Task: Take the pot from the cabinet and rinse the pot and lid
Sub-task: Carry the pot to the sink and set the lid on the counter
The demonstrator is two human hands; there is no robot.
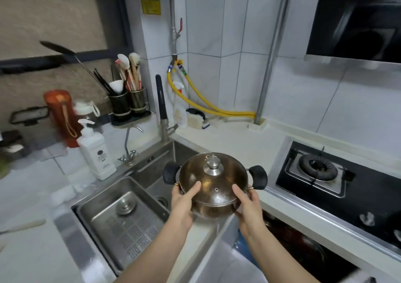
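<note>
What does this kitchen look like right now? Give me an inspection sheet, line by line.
Surface: pale countertop around a steel sink.
Job's things: pot with lid on, held over the sink edge.
Clutter: soap dispenser, utensil holders, red bottle.
Hands: left hand and right hand grip the pot's sides.
Cables: yellow hose along the wall.
Surroundings: faucet, gas stove, range hood.

Two bare forearms, no sleeves, watch or rings visible, end in the left hand (182,204) and right hand (249,209), fingers slender with short nails, nearer than the stainless steel sink (121,228).
</note>
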